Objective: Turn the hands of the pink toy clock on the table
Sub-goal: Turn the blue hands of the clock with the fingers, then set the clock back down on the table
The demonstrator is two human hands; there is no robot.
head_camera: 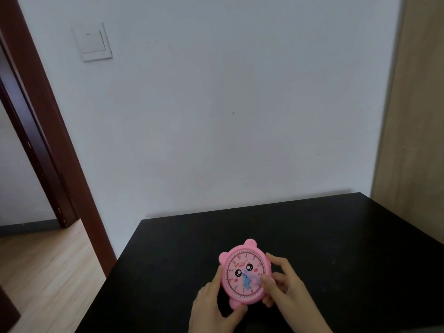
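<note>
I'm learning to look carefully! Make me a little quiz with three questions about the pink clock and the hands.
1. True or false: the pink toy clock lies on a black table.
2. Which hand has a fingertip on the clock face, near the blue pointers? A) left hand B) right hand
3. Fill in: on the wall, upper left, there is a white light ____.

Key:
1. True.
2. B. The right hand's fingers reach onto the face, while the left hand holds the clock's lower left edge.
3. Switch.
</note>
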